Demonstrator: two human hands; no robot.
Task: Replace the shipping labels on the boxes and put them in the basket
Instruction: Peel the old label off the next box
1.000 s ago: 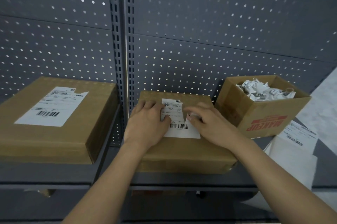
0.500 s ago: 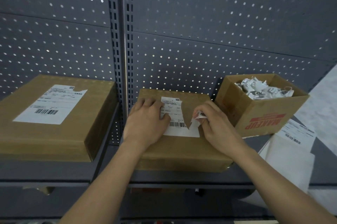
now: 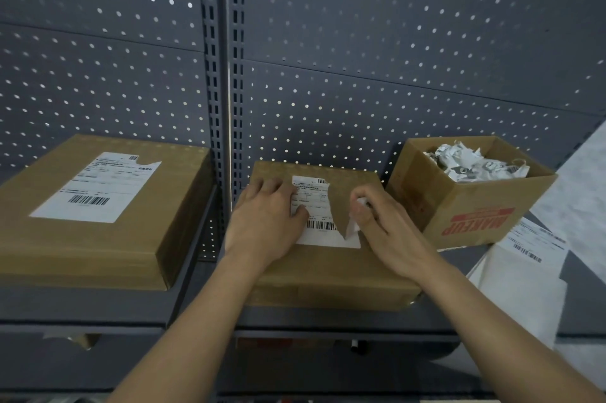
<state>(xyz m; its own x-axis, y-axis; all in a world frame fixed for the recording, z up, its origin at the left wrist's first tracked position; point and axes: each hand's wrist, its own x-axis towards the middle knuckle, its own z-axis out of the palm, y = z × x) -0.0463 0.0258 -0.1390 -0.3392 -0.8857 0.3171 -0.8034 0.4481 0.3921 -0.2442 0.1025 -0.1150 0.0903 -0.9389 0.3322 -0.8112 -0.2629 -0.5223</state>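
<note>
A flat brown box lies on the grey shelf in front of me. Its white shipping label is partly torn, with bare cardboard showing along the right side. My left hand rests flat on the box, with its thumb on the label's left part. My right hand pinches a peeled strip of the label at the label's right edge. A larger brown box with its own white label, torn at the top corner, lies on the shelf to the left.
An open cardboard box with red print holds several crumpled label scraps at the right. Fresh label sheets and white paper lie at the far right. A grey pegboard wall stands behind, and the shelf edge runs in front.
My right hand has peeled the right part of the label off and pulled it further away from the box. More bare cardboard shows now. My left hand has stayed in place.
</note>
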